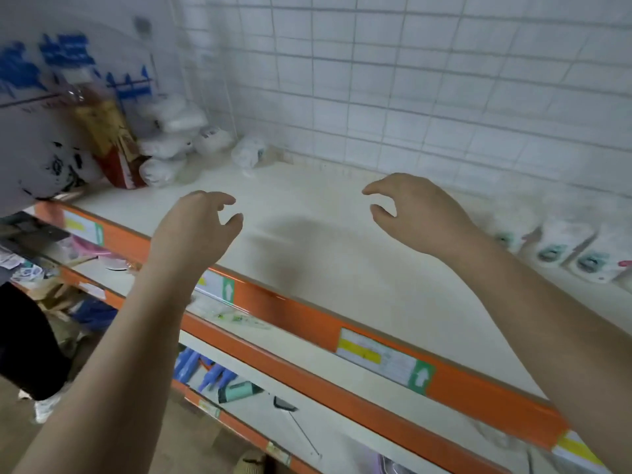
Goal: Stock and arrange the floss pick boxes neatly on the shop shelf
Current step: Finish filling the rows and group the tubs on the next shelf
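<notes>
Both hands are hovering over the bare middle of the white shelf board, holding nothing. The left hand is reaching in with its fingers loosely curled and released, thumb and forefinger apart. The right hand is doing the same, its fingers bent like a claw around empty air, well apart from the left. A dark blurred shadow is lying on the board between and below them.

The white floss pick packs with teal printed labels are lying in a row at the right end of the shelf, near the white gridded back wall, just beyond the right forearm; motion blur is hiding their detail, so whether they are boxes or pouches cannot be told. At the left end, white plastic-wrapped bundles are piling up against the wall beside a red and yellow packet, with a white bag printed in blue hanging in front.

The orange front rail of the shelf is carrying white and yellow price labels. Lower shelves are showing blue-handled items, too blurred to identify.
</notes>
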The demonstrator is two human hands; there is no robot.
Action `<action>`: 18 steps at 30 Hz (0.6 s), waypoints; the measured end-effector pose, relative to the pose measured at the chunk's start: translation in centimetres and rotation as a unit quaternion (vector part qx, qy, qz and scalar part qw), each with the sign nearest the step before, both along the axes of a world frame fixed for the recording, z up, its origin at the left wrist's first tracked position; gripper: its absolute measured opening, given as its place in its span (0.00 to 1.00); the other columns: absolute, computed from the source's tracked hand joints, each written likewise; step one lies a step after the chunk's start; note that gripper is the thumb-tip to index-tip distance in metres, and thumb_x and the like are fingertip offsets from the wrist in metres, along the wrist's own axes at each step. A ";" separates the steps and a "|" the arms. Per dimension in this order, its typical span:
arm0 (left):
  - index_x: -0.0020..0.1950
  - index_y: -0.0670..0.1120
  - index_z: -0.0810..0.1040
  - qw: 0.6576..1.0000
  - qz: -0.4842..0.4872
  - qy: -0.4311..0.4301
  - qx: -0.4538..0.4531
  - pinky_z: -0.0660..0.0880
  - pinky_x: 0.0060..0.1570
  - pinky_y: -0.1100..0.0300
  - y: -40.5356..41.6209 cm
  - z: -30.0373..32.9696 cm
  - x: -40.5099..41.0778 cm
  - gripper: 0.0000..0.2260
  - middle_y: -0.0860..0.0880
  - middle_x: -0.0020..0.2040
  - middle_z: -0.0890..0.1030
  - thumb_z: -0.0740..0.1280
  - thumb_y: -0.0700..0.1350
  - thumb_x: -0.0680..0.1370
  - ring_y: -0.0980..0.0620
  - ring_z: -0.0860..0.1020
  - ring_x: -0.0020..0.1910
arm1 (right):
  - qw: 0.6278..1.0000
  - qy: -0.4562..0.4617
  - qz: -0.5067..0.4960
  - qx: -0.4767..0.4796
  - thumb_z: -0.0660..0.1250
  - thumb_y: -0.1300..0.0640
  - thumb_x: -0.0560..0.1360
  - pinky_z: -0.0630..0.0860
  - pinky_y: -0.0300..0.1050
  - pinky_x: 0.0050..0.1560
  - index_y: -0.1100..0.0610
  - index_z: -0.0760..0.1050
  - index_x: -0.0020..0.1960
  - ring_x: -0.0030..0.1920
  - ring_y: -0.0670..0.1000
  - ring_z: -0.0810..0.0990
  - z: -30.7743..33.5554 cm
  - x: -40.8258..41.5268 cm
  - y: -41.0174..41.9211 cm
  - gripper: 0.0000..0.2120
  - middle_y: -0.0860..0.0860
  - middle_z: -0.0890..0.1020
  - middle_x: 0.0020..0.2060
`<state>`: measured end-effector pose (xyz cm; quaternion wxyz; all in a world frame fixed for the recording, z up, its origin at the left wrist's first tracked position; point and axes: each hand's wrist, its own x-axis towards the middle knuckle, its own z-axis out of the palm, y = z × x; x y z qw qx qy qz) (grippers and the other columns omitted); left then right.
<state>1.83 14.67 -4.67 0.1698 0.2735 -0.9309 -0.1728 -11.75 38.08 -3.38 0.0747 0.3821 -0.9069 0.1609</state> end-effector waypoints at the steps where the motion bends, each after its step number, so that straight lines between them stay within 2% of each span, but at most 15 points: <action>1: 0.64 0.49 0.74 1.000 0.000 -0.004 0.001 0.69 0.53 0.55 -1.7 -0.3 -0.1 0.16 0.47 0.58 0.77 0.64 0.49 0.76 0.48 0.74 0.57 | 1.000 -0.001 -0.004 0.007 0.58 0.53 0.78 0.70 0.49 0.59 0.48 0.71 0.65 0.62 0.50 0.71 -0.2 -0.2 -1.6 0.16 0.48 0.75 0.61; 5: 0.65 0.49 0.74 1.000 -0.011 -0.005 -0.018 0.71 0.53 0.53 -9.3 -0.9 -1.7 0.17 0.46 0.59 0.77 0.64 0.49 0.76 0.45 0.74 0.58 | 0.999 0.003 -0.032 0.028 0.58 0.52 0.78 0.70 0.46 0.58 0.47 0.70 0.65 0.63 0.50 0.71 -0.9 -1.6 -9.0 0.16 0.48 0.74 0.62; 9: 0.66 0.45 0.73 0.998 -0.024 0.004 -0.058 0.70 0.56 0.50 -15.5 -0.7 -3.0 0.18 0.41 0.61 0.75 0.64 0.46 0.76 0.41 0.71 0.60 | 0.998 -0.025 -0.061 0.006 0.60 0.51 0.77 0.68 0.44 0.55 0.48 0.72 0.65 0.61 0.50 0.73 -0.7 -2.7 -16.8 0.16 0.48 0.75 0.60; 14: 0.70 0.42 0.65 0.997 -0.006 0.019 -0.079 0.67 0.58 0.51 -18.9 -0.6 -4.5 0.22 0.41 0.66 0.68 0.62 0.46 0.78 0.41 0.66 0.65 | 0.995 -0.050 -0.085 -0.001 0.60 0.50 0.77 0.73 0.49 0.55 0.49 0.72 0.64 0.58 0.52 0.75 -0.9 -4.5 -24.2 0.16 0.51 0.77 0.58; 18: 0.73 0.42 0.59 0.996 0.008 0.001 -0.092 0.69 0.56 0.52 -19.8 -0.9 -5.8 0.26 0.41 0.67 0.67 0.60 0.51 0.78 0.42 0.65 0.65 | 0.993 -0.073 -0.089 -0.023 0.60 0.49 0.77 0.72 0.47 0.56 0.51 0.71 0.66 0.59 0.52 0.75 -1.1 -6.0 -27.6 0.18 0.52 0.77 0.59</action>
